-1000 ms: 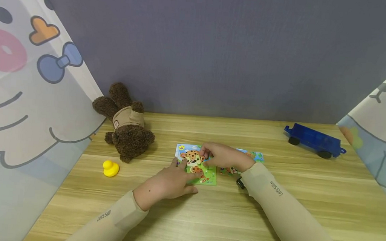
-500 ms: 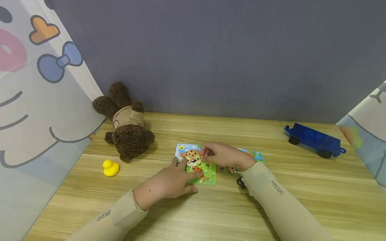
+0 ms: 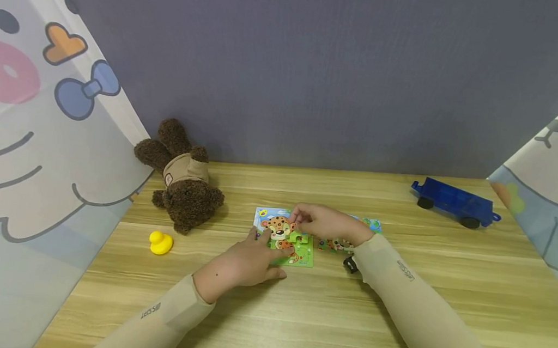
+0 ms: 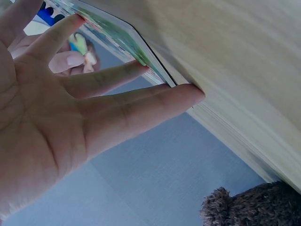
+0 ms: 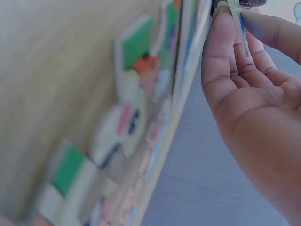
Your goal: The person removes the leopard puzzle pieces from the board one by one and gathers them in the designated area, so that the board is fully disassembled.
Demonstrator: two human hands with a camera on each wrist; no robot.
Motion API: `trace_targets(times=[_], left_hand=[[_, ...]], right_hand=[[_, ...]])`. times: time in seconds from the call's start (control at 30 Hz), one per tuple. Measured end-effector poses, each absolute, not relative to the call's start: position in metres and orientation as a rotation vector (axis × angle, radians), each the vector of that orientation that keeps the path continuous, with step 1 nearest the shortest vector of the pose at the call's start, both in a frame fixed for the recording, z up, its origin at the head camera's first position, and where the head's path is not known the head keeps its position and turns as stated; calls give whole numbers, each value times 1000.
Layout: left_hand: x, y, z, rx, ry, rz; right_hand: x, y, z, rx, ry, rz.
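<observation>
Green shows on the face of the piece [image 3: 298, 237] that the right hand [image 3: 324, 222] pinches between thumb and fingers, over the right part of the board [image 3: 304, 259]. Whether the piece touches the board cannot be told. Seen from the right wrist, it stands edge-on between the fingertips.

The board carries a spotted leopard on blue and green and lies flat on the worktop [image 3: 267, 320]. The left hand [image 3: 242, 261] grasps nothing: its fingers are spread, some resting on the left and near part of the board, with the thumb toward the board's near edge.

Just right of the board lie loose pieces [image 3: 336, 245], partly hidden by the right hand and wrist. Near them, to the right of the board and on its near side, is a small black thing [image 3: 350, 265], partly covered by a beige sleeve [image 3: 412, 294].

Left of the board, well apart, sits a yellow duck [image 3: 160, 243]. Beyond it, left of the board and farther back, lies a brown teddy [image 3: 187, 197] in a tan top. Far right of the board and behind it stands a blue trailer [image 3: 454, 201] with black wheels.
</observation>
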State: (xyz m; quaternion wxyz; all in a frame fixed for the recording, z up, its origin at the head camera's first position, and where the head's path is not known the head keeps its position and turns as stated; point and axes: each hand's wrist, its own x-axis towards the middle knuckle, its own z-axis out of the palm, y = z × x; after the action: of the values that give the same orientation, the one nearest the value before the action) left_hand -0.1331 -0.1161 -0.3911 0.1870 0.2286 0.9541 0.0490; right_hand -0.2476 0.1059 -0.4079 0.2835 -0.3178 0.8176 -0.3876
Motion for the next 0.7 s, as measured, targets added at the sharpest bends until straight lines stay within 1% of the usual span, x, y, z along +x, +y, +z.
trace_targets(times=[0.23,0.7], left_hand=[[-132,-116,-390,648,2688,141],[-132,-116,-391,624,2679,155]], right_hand=[[-243,123,-395,-920,2252,-1067],[-238,187,-382,-809,2343,-1054]])
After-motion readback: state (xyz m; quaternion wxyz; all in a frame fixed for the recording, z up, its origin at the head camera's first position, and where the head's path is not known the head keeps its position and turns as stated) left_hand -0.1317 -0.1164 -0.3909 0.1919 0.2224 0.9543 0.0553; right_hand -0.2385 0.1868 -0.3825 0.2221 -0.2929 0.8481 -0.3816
